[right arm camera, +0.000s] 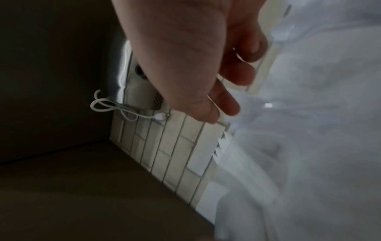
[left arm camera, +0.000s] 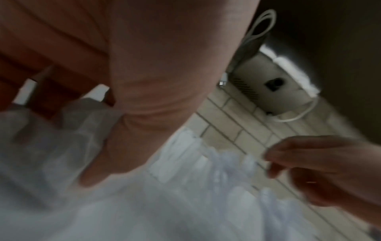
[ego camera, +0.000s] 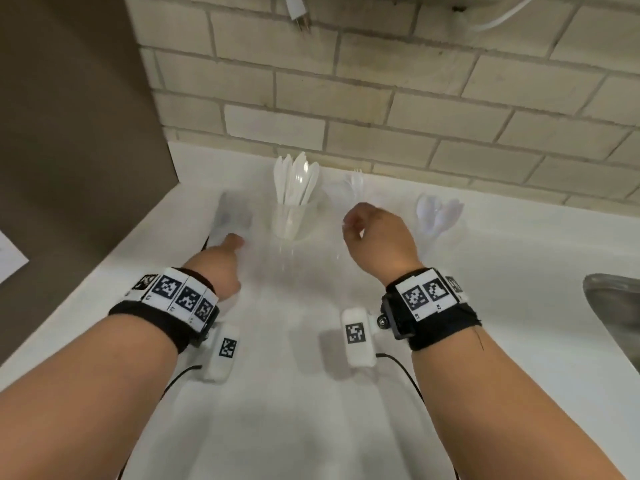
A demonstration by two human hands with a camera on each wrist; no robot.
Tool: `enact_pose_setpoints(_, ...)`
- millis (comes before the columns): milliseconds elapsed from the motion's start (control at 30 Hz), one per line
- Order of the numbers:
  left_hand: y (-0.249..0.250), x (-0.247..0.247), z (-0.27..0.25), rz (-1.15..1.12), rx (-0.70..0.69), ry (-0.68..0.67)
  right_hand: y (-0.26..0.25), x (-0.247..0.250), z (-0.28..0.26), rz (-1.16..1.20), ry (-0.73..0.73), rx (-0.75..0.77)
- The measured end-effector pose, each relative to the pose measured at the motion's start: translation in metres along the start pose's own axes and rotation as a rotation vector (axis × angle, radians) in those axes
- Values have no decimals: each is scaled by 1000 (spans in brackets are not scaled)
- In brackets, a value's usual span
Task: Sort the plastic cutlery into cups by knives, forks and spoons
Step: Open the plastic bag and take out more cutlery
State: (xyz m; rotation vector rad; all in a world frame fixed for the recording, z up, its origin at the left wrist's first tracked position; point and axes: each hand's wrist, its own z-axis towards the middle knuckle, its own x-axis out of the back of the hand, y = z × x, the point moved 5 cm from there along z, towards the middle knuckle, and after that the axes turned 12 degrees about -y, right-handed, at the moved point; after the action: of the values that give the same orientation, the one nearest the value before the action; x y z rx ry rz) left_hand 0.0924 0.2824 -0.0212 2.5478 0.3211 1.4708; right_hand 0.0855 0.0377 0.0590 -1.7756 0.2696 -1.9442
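Observation:
Three clear cups stand in a row near the tiled wall. The middle cup (ego camera: 292,220) holds several white knives (ego camera: 296,181). A blurred cup (ego camera: 349,190) behind my right hand shows fork tines (right arm camera: 222,143), and the right cup (ego camera: 438,216) holds spoons. My left hand (ego camera: 230,247) reaches with fairly straight fingers (left arm camera: 62,91) onto a blurred translucent thing (ego camera: 232,213) left of the knife cup; what it is cannot be made out. My right hand (ego camera: 349,228) hovers between the knife and fork cups, fingers loosely curled, holding nothing (right arm camera: 220,114).
A steel sink (ego camera: 613,306) cuts into the white counter (ego camera: 311,393) at the right edge. A brown panel (ego camera: 69,133) walls off the left side. A white cable with a plug (ego camera: 299,15) hangs on the tiled wall (ego camera: 415,98).

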Motion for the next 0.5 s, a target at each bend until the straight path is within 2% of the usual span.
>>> enact_pose_setpoints(100,33,-21,-33,97,-110,-124,-11,-36,-8,39,-223,-14)
enact_pose_setpoints(267,83,-62,-82,254,-315,-251,-22,-71,-23,177,-369,-61)
enact_pose_setpoints(367,100,-72,-111,178,-565,-404,-22,-80,-33,117,-605,-13)
enact_pose_setpoints(400,98,-68,-116,121,-608,-454,-21,-79,-37,92,-655,1)
enact_pose_setpoints(433,92,-60,-115,69,-623,-455,-18,-77,-40,98,-681,8)
enact_pose_setpoints(500,73,-40,-101,-24,-570,-325,-12,-72,-45,139,-714,5)
